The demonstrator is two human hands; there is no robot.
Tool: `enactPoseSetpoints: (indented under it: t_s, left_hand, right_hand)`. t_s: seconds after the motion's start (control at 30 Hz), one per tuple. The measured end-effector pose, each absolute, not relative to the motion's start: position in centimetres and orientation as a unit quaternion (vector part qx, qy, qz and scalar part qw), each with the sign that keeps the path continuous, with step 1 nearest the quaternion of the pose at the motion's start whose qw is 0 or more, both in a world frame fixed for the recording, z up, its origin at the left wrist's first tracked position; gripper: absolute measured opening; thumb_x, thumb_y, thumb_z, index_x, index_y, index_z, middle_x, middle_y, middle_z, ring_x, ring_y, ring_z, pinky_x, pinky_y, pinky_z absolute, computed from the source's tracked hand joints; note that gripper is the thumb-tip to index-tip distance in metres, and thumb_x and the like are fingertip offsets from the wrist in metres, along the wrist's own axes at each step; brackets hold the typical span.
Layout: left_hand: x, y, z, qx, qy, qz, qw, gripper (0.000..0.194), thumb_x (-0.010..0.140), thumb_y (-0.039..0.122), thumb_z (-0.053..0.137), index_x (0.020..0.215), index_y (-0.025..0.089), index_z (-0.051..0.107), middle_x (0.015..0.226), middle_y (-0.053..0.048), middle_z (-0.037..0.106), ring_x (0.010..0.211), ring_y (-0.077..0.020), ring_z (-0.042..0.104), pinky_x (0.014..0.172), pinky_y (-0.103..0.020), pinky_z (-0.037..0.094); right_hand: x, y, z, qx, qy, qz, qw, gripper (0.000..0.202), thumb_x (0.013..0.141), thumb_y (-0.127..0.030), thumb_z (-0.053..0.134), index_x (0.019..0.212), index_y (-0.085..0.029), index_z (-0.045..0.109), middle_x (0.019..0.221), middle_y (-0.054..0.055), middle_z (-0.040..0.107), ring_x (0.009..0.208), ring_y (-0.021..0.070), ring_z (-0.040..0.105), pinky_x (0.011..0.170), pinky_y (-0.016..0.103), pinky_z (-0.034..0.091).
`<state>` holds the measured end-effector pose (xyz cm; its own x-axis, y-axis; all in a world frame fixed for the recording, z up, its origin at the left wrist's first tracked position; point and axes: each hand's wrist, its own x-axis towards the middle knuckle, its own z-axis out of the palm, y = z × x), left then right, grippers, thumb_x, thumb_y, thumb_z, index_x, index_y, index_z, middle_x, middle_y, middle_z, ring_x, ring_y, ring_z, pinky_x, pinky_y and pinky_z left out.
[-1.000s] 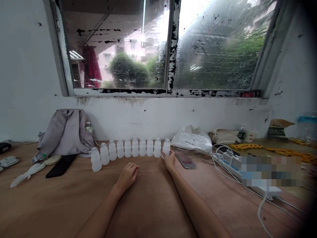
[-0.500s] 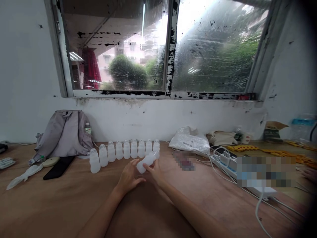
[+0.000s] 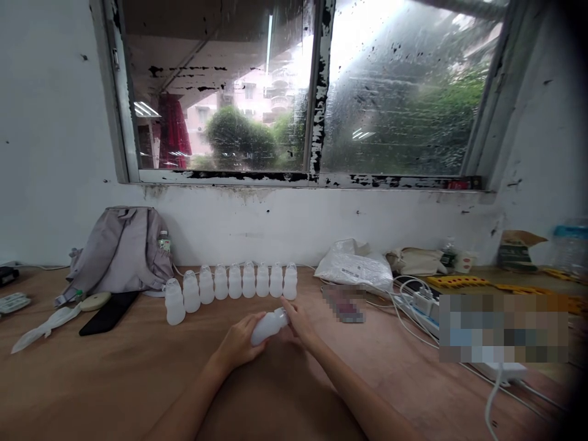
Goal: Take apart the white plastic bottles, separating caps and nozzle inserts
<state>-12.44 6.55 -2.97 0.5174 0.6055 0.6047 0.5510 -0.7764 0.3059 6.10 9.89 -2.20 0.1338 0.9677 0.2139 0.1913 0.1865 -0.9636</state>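
Observation:
A frosted white plastic bottle [image 3: 265,328] with a clear cap lies tilted between my hands, its cap end up and to the right. My left hand [image 3: 238,342] wraps round the bottle's body at its lower end. At the other end, the fingers of my right hand [image 3: 299,323] close round the clear cap; some fingertips are hidden. Beyond my hands, several similar capped bottles [image 3: 234,283] stand upright in a slightly curved row near the wall.
To the left are a grey backpack [image 3: 120,248], a dark phone-like slab [image 3: 109,313] and a clear plastic bag [image 3: 48,321]. On the right lie a silvery bubble mailer [image 3: 353,266], a power strip [image 3: 503,371] with trailing white cables, and yellow slotted strips [image 3: 463,280].
The bottle has come down toward me, away from the standing row. My left hand has gone from spread to gripping its body, and my right hand has shifted from the body to the cap.

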Motion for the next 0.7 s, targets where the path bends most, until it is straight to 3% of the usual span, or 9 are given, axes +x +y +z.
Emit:
enactPoseSetpoints:
  t_s: [0.2,0.53,0.7]
  left_hand:
    - [-12.1,6.5,-2.4,0.871,0.336,0.358,0.025,0.042,0.073,0.032,0.052,0.113,0.021,0.044,0.102,-0.006,0.059,0.089,-0.0205,0.057,0.078,-0.032,0.047]
    - [-11.5,6.1,-1.7,0.871,0.333,0.36,0.038,0.041,0.072,0.033,0.052,0.111,0.021,0.047,0.099,-0.006,0.06,0.088,-0.0213,0.057,0.077,-0.032,0.046]
    - [-10.4,5.4,-1.5,0.823,0.364,0.403,0.168,0.033,0.07,0.038,0.055,0.098,0.02,0.056,0.089,-0.005,0.063,0.079,-0.0201,0.058,0.07,-0.03,0.046]
  right_hand:
    - [6.9,9.9,-1.6,-0.541,-0.584,0.246,0.553,0.028,0.065,-0.036,0.043,0.044,-0.017,0.043,0.043,-0.004,0.037,0.046,0.0095,0.035,0.043,0.021,0.022]
    - [7.4,9.4,-0.7,-0.565,-0.569,0.236,0.549,0.026,0.062,-0.034,0.04,0.041,-0.018,0.038,0.042,-0.004,0.032,0.045,0.0093,0.031,0.042,0.021,0.019]
    - [8.0,9.7,-0.9,-0.563,-0.553,0.196,0.582,0.027,0.063,-0.035,0.038,0.041,-0.019,0.036,0.041,-0.004,0.03,0.045,0.0097,0.031,0.042,0.022,0.019]
